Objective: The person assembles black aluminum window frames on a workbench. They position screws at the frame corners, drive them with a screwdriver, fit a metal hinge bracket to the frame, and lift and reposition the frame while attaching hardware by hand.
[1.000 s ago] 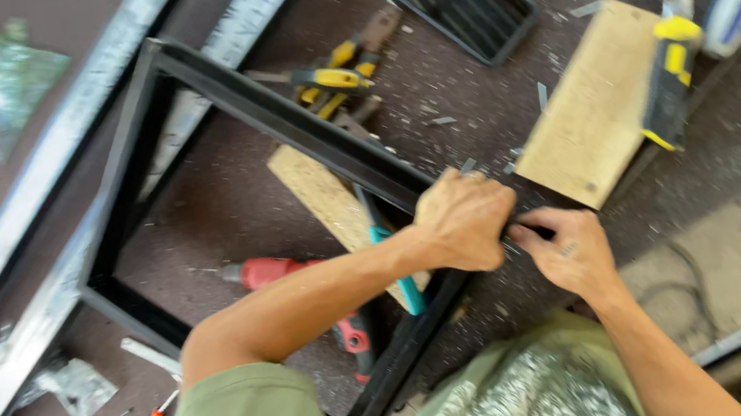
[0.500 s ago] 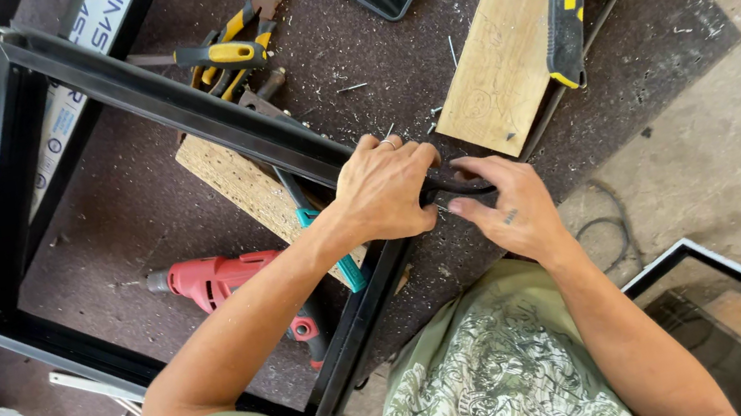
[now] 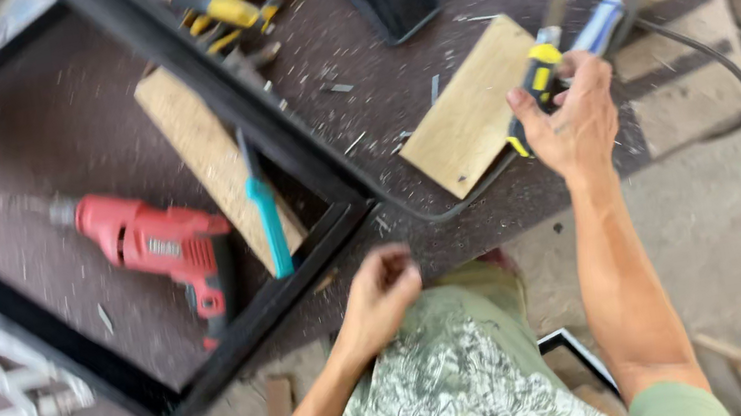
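The black frame (image 3: 302, 164) lies flat on the floor, its near corner now let go by both hands. The right hand (image 3: 573, 116) has moved off to the yellow-handled tool (image 3: 537, 72), fingers half open beside it; the left hand (image 3: 383, 292) curls closed, seemingly empty, near that corner.

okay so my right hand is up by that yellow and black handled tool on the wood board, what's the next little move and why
Probably close the right hand around the yellow-and-black tool and lift it off the wooden board. The fingers are already curled at its handle but the grip looks unfinished, though blur makes that uncertain. The left hand is loosely closed near the corner of the black frame, apparently holding nothing.
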